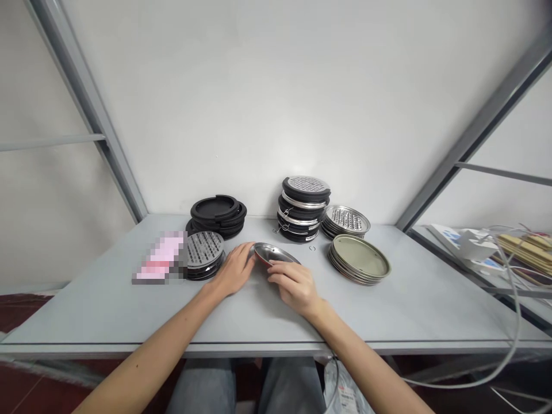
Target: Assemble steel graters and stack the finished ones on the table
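Note:
A shallow, shiny round metal plate (276, 252) is tilted at the middle of the table. My right hand (297, 286) grips its near right rim, fingers bent over the edge and hiding part of it. My left hand (235, 269) lies with fingers stretched out, the fingertips by the plate's left edge; whether they touch it I cannot tell. Left of that hand is a stack of dark perforated grater discs (204, 250). On the right stand a stack of olive-toned round plates (361, 256) and, behind it, silvery grater discs (347, 218).
Black ring-shaped bases (215, 210) are piled at the back left. A tall stack of black and silver assembled graters (305, 198) with wire rings stands by the wall. One small metal ring (312, 248) lies near it. A white cable (515, 305) hangs at the right edge.

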The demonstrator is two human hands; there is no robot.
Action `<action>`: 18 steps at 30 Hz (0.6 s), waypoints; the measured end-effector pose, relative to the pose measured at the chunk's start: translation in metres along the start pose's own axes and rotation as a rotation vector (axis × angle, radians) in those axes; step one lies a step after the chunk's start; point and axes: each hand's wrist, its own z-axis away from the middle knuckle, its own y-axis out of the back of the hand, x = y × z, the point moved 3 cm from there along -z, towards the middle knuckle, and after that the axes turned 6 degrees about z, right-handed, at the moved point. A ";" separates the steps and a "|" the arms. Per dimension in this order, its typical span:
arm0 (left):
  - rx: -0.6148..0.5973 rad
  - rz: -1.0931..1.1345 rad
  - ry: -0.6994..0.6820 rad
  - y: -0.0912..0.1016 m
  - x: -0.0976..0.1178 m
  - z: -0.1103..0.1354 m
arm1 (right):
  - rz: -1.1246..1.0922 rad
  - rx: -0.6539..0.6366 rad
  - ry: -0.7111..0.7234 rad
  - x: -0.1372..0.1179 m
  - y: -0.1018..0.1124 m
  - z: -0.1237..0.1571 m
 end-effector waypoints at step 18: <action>-0.034 -0.032 -0.085 -0.006 -0.002 -0.001 | -0.172 -0.240 -0.375 0.063 -0.001 0.009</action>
